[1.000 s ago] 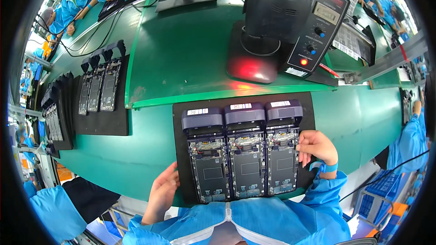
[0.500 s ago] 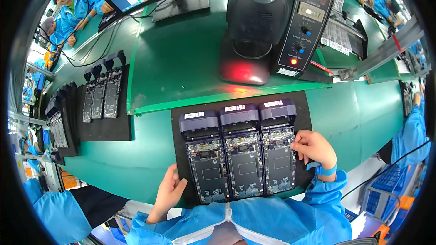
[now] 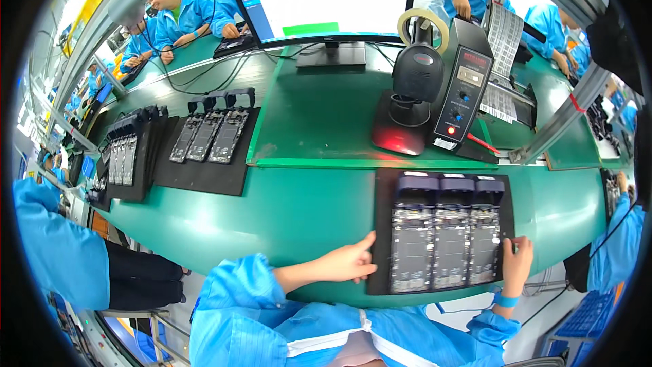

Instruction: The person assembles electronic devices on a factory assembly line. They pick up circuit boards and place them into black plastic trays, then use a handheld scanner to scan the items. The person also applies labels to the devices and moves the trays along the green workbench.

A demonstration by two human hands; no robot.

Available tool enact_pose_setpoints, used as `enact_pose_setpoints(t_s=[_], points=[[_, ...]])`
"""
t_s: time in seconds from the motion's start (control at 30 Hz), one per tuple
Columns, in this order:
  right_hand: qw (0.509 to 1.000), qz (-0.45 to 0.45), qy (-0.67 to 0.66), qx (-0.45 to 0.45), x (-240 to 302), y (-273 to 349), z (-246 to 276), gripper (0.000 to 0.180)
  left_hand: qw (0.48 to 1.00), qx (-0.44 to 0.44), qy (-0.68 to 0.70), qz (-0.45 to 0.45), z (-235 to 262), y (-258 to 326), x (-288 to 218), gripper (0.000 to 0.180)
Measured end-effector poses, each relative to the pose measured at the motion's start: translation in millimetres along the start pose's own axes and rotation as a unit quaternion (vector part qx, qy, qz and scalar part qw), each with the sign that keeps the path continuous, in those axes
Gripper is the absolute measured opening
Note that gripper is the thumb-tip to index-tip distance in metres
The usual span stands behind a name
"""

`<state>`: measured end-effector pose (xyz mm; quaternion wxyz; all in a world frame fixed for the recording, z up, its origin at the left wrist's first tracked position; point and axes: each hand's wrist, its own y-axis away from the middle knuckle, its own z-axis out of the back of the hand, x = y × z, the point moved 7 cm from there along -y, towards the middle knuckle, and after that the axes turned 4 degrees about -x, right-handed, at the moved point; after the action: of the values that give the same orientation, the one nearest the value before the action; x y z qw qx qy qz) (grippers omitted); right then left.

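Three dark-blue device housings [image 3: 435,238] stand side by side on a black mat [image 3: 384,231], each with an exposed circuit board and a raised hood carrying a white label at its far end. At the mat's left edge is my left hand [image 3: 348,261], its index finger stretched toward the edge and nothing in its grasp. My right hand [image 3: 517,265] has its fingers bent around the mat's right edge, beside the rightmost housing. Detail on the boards is slightly blurred.
A barcode scanner [image 3: 415,78] on its stand and a black counter box [image 3: 462,88] stand behind the mat. Further back is a monitor [image 3: 326,3]. More boards lie on black mats [image 3: 231,180] at the left. Co-workers [image 3: 193,17] sit beyond the bench; a metal post [image 3: 560,119] rises at right.
The black mat with the three housings has slid right along the bench, both hands moving with it. My right hand has left the rightmost board for the mat's edge. The view has turned left.
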<state>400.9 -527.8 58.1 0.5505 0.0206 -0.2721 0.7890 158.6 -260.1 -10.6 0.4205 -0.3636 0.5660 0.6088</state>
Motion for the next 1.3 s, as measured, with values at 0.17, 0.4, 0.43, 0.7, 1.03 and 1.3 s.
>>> enact_pose_setpoints(t_s=[0.17, 0.4, 0.43, 0.7, 1.03, 1.3], points=[[0.997, -0.04, 0.015, -0.065, -72, 30, -12, 0.026, 0.998, 0.043, -0.051, -0.022, -27, -43, -15, 0.081], [0.983, -0.108, -0.018, -0.149, -107, 37, -6, 0.039, 0.999, 0.025, 0.007, 0.024, -32, -49, -11, 0.088], [0.981, -0.154, -0.034, -0.114, -120, 36, -16, 0.041, 0.999, 0.027, 0.033, 0.018, -34, -49, -14, 0.088], [0.913, -0.258, -0.291, 0.125, -130, 44, 21, 0.033, 0.989, 0.055, 0.133, -0.024, -55, -75, -35, 0.097], [0.764, -0.327, -0.554, -0.06, -200, 118, 63, 0.037, 0.96, 0.131, 0.227, -0.094, -122, -188, -110, 0.08], [0.682, -0.309, -0.603, -0.274, -258, 118, 78, 0.045, 0.881, 0.241, 0.398, -0.087, -197, -308, -173, 0.056]])
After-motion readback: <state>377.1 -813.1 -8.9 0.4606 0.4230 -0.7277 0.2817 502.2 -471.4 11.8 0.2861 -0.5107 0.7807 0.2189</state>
